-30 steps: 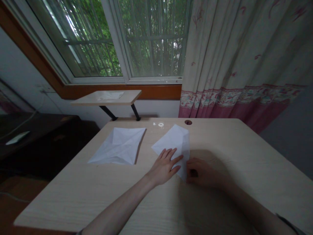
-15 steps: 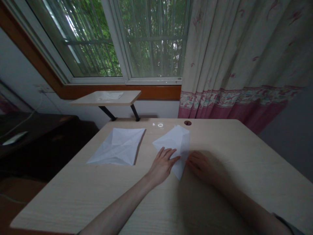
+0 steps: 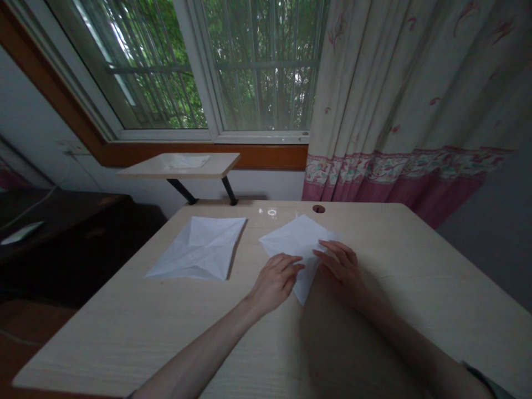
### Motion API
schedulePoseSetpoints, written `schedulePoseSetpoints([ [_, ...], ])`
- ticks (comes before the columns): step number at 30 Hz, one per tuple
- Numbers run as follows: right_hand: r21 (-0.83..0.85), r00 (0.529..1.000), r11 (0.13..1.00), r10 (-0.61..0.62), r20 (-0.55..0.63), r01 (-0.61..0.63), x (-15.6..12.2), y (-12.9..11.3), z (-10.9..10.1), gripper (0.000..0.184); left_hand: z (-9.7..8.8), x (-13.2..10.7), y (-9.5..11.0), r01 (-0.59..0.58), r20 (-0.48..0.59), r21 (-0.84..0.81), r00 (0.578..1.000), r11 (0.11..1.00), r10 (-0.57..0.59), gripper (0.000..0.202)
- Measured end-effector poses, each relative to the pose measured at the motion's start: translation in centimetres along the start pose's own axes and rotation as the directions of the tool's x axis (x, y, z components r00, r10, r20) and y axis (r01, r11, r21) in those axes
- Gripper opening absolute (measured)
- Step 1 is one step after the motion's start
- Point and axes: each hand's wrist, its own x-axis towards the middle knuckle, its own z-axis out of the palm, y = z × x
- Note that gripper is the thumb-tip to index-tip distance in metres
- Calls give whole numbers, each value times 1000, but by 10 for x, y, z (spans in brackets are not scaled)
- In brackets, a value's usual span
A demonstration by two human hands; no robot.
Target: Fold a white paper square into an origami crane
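Observation:
A white sheet of paper (image 3: pixel 297 235) lies on the desk in a diamond shape, its near corner pointing toward me. My left hand (image 3: pixel 276 280) rests on its lower left part, fingers stretched forward and close together. On the paper's right side lies my right hand (image 3: pixel 338 269), fingers extended and slightly apart, covering part of that edge. A second white sheet (image 3: pixel 203 249), marked with crease lines, lies flat to the left, apart from both hands.
The pale wooden desk (image 3: pixel 415 288) carries a small raised shelf (image 3: pixel 220 166) at its back left, with paper on it. A round cable hole (image 3: pixel 318 209) is near the back edge. Behind stand a window (image 3: pixel 257 72) and a floral curtain (image 3: pixel 374 111).
My right hand has moved from beside the paper onto its right side, fingers now extended. The paper's right part, folded up before, now lies spread outward. My left hand has barely shifted.

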Motion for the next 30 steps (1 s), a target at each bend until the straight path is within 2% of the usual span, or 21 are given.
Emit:
schedulePoseSetpoints([
  [4,-29,999,1000,4,44,-3,1,-2,-4,36,-1,0,2,-8,-8,-93,1000,996,7,32],
  [9,-72,991,997,11,136,-1,-4,6,2,25,2,-1,0,-20,19,-103,1000,994,22,32],
  [15,-97,994,992,90,58,-84,-8,19,11,15,2,-2,0,-19,35,-121,999,992,23,34],
  [20,-74,988,991,116,100,-109,-6,25,10,17,-7,-2,5,-58,76,-141,995,988,69,28],
  [25,-38,979,984,178,103,-175,-6,29,12,20,-5,-2,6,-48,75,-67,996,997,53,49],
  [30,-7,974,980,201,107,-201,-5,27,14,20,1,-2,2,-35,17,5,999,999,35,18],
])
